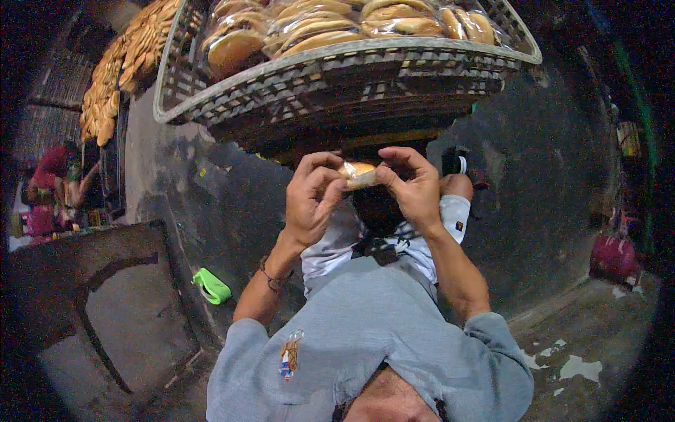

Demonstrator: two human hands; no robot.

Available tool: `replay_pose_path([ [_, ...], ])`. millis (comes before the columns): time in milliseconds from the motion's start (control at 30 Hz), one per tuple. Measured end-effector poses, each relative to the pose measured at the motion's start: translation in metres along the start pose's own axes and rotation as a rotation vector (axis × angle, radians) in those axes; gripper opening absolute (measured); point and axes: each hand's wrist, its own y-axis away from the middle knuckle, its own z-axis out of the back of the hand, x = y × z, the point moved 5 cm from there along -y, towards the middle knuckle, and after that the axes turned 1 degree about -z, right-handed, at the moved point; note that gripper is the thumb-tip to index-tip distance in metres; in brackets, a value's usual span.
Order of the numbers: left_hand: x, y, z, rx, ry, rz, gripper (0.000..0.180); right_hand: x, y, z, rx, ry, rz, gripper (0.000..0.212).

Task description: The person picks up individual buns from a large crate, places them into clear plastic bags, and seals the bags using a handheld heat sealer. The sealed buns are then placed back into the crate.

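Observation:
Between my two hands, in front of my lap, is a small bread roll in clear plastic wrap. My left hand pinches its left end, thumb and fingers bent together. At the other end, my right hand grips the wrap between thumb and fingers. Just beyond my hands stands a grey plastic crate with an openwork side. Several buns in clear bags fill it in rows.
A heap of loose bread spreads along the far left. Below it, another person in red is bent over. A bright green object lies on the left, beside a dark panel. At the right is a maroon rounded object.

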Motion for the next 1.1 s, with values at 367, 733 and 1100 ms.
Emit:
replay_pose_path([
  [367, 0.030, -0.017, -0.036, 0.134, -0.161, 0.233, 0.035, -0.017, -0.007, 0.012, 0.013, -0.053, -0.157, 0.038],
  [733, 0.037, -0.037, -0.076, 0.194, -0.039, 0.384, 0.036, -0.022, -0.001, 0.051, 0.036, -0.419, -0.248, 0.023],
  [1100, 0.082, -0.013, -0.151, 0.062, 1.237, 1.034, 0.035, -0.192, 0.008, 0.345, -0.779, 0.187, -0.276, 0.028],
])
